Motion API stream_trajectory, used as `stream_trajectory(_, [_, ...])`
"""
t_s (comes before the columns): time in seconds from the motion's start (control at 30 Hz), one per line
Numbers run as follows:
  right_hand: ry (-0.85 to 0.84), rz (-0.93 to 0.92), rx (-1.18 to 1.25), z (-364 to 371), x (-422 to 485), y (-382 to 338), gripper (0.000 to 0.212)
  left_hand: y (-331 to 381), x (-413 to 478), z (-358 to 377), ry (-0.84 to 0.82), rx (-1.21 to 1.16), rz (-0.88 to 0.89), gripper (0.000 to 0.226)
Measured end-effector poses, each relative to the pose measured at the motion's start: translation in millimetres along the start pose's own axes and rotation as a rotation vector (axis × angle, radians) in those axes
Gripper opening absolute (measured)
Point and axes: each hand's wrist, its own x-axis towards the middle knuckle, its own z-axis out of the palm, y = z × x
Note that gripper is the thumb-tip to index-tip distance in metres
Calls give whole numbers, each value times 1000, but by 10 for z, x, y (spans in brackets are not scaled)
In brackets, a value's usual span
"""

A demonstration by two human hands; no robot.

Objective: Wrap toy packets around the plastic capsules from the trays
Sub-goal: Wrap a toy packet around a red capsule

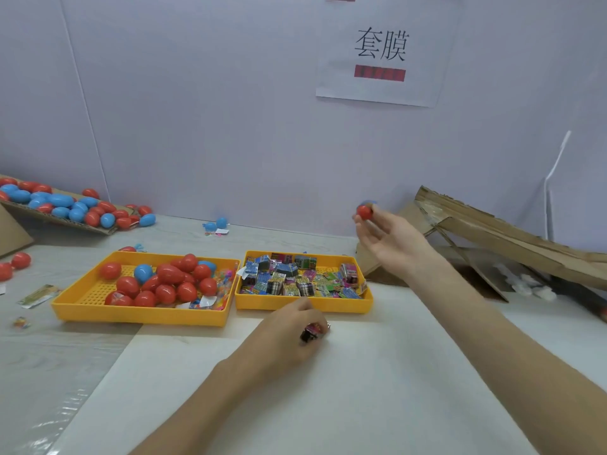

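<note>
Capsule (364,212) pinched at the fingertips of the raised, outstretched right hand (389,239): red end toward the viewer, blue end behind, long axis running toward the wall. Left hand (290,330), lower and nearer, knuckles up, curls around a toy packet (312,333) just before the packet tray (348,305).

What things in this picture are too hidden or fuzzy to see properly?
Head view:
- Toy packet: mostly covered by the left hand; its picture is unreadable.
- Red capsule pinched by the right hand: blurred, so any wrap on it is unclear.
- Packets in the right tray: print too small.
- Cardboard box of capsules: cut off by the left edge.
</note>
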Motion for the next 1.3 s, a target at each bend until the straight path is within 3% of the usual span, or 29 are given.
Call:
stream_trajectory(0.1, [144, -189, 270, 128, 238, -484, 23, 0, 13, -2, 4, 1, 5, 14])
stream_trajectory(0.17, [174, -153, 236, 127, 237, -461, 35, 3, 13, -3, 6, -10, 5, 14])
stream_trajectory(0.27, [19, -68, -170, 27, 62, 17, 20, 6, 20, -3, 11, -24, -11, 18])
stream_trajectory(0.33, [-82, -107, -451, -34, -146, 366, 16, 13, 24, -17, 24, -32, -41, 25])
stream_trajectory(0.5, [-272, -535, -1144, -396, -537, 1079, 29, 12, 18, -64, 80, -79, -97, 37])
stream_trajectory(0.57, [-342, -657, -1308, -497, -568, 1174, 27, 12, 11, -60, 69, -78, -116, 36])
stream_trajectory(0.67, [-345, -727, -1346, -563, -523, 1122, 20, -6, 13, -53, 117, -151, -181, 25])
stream_trajectory(0.83, [-379, -652, -1422, -620, -515, 1125, 24, 45, 42, -108, 228, -333, -271, 24])
stream_trajectory(1.3, [-235, -675, -1285, -572, -543, 1104, 16, 27, 63, -204, 379, -711, -454, 20])
